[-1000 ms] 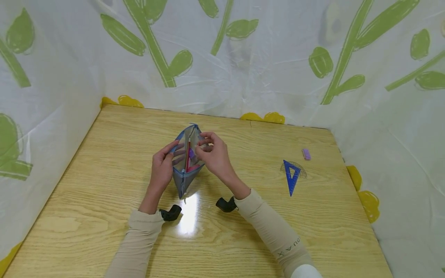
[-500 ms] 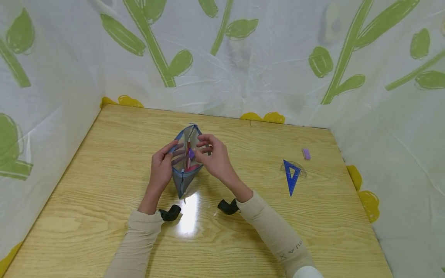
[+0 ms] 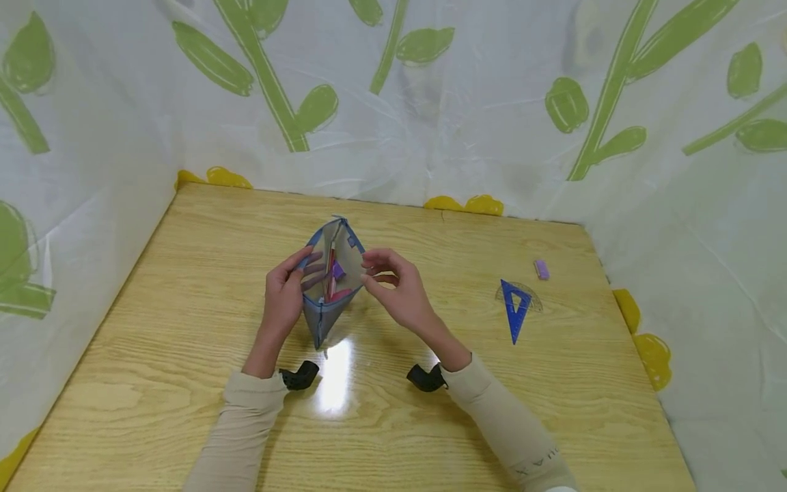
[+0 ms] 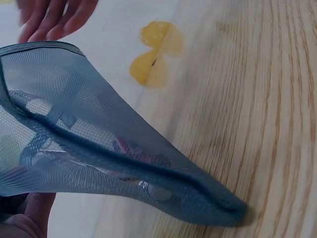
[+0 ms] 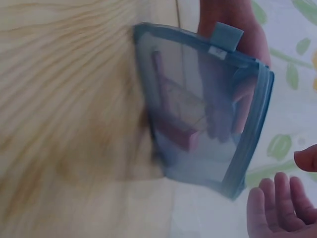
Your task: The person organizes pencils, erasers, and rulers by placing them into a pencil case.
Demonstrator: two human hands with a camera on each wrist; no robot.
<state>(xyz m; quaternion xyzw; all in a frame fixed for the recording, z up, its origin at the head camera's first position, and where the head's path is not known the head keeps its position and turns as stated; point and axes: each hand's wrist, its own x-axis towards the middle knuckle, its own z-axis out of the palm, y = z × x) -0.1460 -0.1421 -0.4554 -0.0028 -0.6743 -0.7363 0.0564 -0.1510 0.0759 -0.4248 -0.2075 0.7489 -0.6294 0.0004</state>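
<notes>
In the head view my left hand (image 3: 281, 297) grips the left side of a blue-edged mesh pencil case (image 3: 328, 318), fingers inside it and thumb outside. The case stands on its base, mouth unzipped and spread wide. Inside lie a red pencil (image 3: 330, 258), a small purple item (image 3: 339, 270) and something pink (image 3: 340, 296). My right hand (image 3: 401, 288) is just right of the case's rim, fingers loosely bent with nothing between them. The right wrist view shows a gap between the right fingertips (image 5: 281, 181) and the case (image 5: 213, 163).
To the right on the wooden table (image 3: 430, 424) lie a blue set square (image 3: 515, 326), a clear protractor (image 3: 537, 302) partly under it, and a purple eraser (image 3: 541, 269). Patterned white sheeting (image 3: 467, 137) walls the back and sides.
My right hand has drawn back from inside the case's mouth, to the right and slightly toward me. A purple item now shows more clearly inside. The left hand keeps its hold.
</notes>
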